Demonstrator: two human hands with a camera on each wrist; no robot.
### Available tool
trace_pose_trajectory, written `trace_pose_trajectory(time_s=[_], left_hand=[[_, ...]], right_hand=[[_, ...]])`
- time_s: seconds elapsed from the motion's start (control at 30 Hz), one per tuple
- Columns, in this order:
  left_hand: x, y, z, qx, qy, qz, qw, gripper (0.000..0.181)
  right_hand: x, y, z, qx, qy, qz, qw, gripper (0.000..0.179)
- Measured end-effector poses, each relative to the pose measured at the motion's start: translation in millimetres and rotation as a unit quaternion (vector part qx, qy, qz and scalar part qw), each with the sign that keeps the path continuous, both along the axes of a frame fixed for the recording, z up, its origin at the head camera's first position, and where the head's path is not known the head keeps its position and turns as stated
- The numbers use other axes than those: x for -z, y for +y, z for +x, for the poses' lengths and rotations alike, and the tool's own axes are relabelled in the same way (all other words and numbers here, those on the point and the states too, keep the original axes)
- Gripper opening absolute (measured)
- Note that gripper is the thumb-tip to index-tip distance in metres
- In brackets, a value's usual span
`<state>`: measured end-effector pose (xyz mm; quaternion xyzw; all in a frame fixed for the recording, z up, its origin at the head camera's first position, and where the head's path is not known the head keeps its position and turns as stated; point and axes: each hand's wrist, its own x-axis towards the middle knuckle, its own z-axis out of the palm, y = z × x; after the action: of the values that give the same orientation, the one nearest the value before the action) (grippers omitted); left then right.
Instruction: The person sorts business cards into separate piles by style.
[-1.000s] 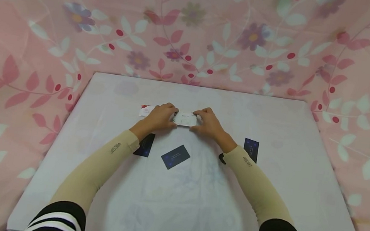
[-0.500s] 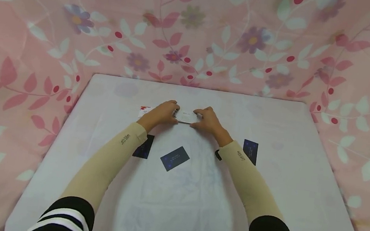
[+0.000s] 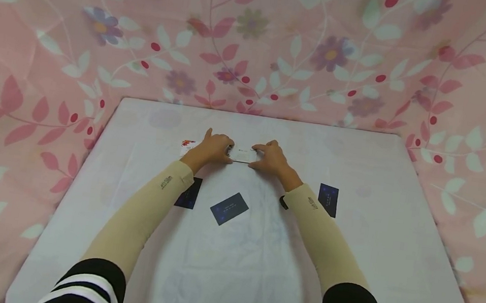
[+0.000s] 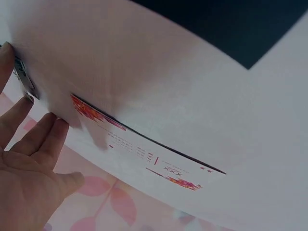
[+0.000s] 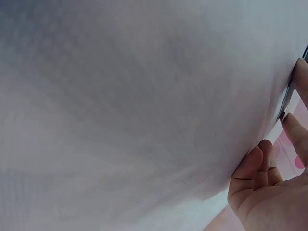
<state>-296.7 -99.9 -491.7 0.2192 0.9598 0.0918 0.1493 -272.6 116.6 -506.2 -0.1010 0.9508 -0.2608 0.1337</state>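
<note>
A white printed card (image 3: 242,155) lies at the far middle of the table between my two hands. My left hand (image 3: 213,149) pinches its left end between thumb and finger, and one other finger sticks up. At the right end my right hand (image 3: 272,158) pinches it in the same way. The left wrist view catches only a dark-patterned end of the card (image 4: 24,77) between the fingertips. In the right wrist view just its thin edge (image 5: 287,98) shows by the fingers. A white card with red print (image 4: 149,149) lies beside my left hand, partly covered by it in the head view.
Three dark blue cards lie nearer: one at centre (image 3: 229,208), another by the left sleeve (image 3: 188,195) and partly hidden, the third by the right forearm (image 3: 328,200). A white cloth covers the table (image 3: 227,272). Pink floral fabric (image 3: 257,41) hangs behind.
My left forearm has swung slightly inward, and one left finger has lifted. Both hands keep hold of the white card, which shows a darker front edge. The dark cards stay put.
</note>
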Motion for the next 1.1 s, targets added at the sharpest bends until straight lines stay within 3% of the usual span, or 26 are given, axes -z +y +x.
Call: trace_pose_trajectory(time_s=[0.33,0.8,0.93,1.1], left_hand=[[-7.9,-1.7,-1.7,0.009,-0.009,0.006,0.9999,0.057],[-3.7,-8.4,-2.9,0.014,-0.015,0.018,0.9996,0.063],[-9.5,-24.0,-1.9,0.013,-0.004,0.040,0.9991,0.070],[-21.7,-69.9,-0.5,-0.008,0.004,0.066,0.9978,0.074]], right_hand=[[0.5,-1.1,-2.0,0.001,-0.006,-0.007,1.0000,0.068],[1.3,-4.5,0.6,0.009,-0.011,-0.021,0.9997,0.064],[2.7,-6.2,1.4,0.007,-0.007,-0.029,0.9995,0.064],[3.1,-7.4,0.7,-0.002,0.005,-0.014,0.9999,0.062]])
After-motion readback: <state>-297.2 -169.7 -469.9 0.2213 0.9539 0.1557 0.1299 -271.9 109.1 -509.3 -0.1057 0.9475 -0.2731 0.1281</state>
